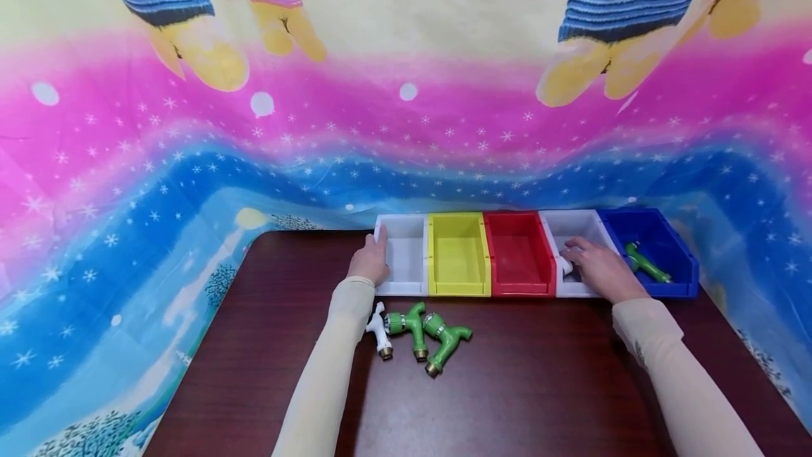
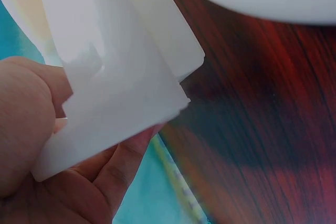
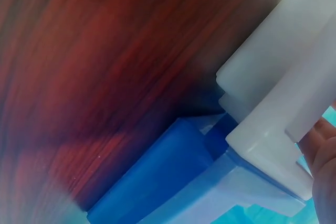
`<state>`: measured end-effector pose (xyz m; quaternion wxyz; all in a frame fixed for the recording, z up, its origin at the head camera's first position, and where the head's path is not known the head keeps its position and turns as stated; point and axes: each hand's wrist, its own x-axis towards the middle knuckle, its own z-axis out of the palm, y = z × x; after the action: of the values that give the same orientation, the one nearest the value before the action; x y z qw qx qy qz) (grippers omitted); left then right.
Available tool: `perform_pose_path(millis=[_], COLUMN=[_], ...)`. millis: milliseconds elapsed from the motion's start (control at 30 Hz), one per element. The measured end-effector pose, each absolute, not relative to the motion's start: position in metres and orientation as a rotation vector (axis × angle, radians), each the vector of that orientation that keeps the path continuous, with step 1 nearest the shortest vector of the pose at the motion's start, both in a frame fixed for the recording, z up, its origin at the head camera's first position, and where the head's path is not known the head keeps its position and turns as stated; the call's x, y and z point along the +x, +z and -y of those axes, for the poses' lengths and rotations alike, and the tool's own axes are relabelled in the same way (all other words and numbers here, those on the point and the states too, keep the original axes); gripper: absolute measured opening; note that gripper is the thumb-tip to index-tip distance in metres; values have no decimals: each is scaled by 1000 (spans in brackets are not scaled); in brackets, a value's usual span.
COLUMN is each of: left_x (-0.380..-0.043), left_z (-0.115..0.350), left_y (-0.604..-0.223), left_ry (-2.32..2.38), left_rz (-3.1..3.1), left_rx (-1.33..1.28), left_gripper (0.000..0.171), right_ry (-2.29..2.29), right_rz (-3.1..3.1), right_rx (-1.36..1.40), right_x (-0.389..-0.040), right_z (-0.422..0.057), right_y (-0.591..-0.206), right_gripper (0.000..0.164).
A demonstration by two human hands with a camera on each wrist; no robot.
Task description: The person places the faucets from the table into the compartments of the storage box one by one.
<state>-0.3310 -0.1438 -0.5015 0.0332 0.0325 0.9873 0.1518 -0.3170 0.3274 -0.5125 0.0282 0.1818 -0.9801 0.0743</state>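
My left hand (image 1: pixel 370 259) grips the left wall of the white bin (image 1: pixel 406 285) at the row's left end; in the left wrist view its thumb and fingers (image 2: pixel 118 174) lie on either side of the white plastic wall (image 2: pixel 121 108). My right hand (image 1: pixel 599 266) reaches into the second white bin (image 1: pixel 577 289), its curled fingers holding a white tap (image 1: pixel 566 266), mostly hidden beneath them. In front of the bins lie a white tap (image 1: pixel 379 330) and two green taps, one in the middle (image 1: pixel 415 326) and one at the right (image 1: pixel 447 340).
Between the white bins stand a yellow bin (image 1: pixel 459 288) and a red bin (image 1: pixel 523 288). A blue bin (image 1: pixel 685 281) at the right end contains a green tap (image 1: pixel 647 264). The bins stand along the brown table's (image 1: pixel 507 400) back edge, before a printed cloth (image 1: pixel 406 125).
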Motion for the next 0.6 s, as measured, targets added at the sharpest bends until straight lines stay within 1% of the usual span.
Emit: perform_pose_path(millis=[300,600], left_x=[-332,-338], left_z=[144,146], left_y=[-502,-508], left_ry=[477,465], left_rz=[-3033,-3035], left_rx=[98,114], left_gripper=[90,90], right_ry=[199,327], right_rz=[3047,3130], right_rx=[574,514], right_x=[-320,-322], right_z=[-329,-328], right_y=[-513,-514], right_gripper=[49,47])
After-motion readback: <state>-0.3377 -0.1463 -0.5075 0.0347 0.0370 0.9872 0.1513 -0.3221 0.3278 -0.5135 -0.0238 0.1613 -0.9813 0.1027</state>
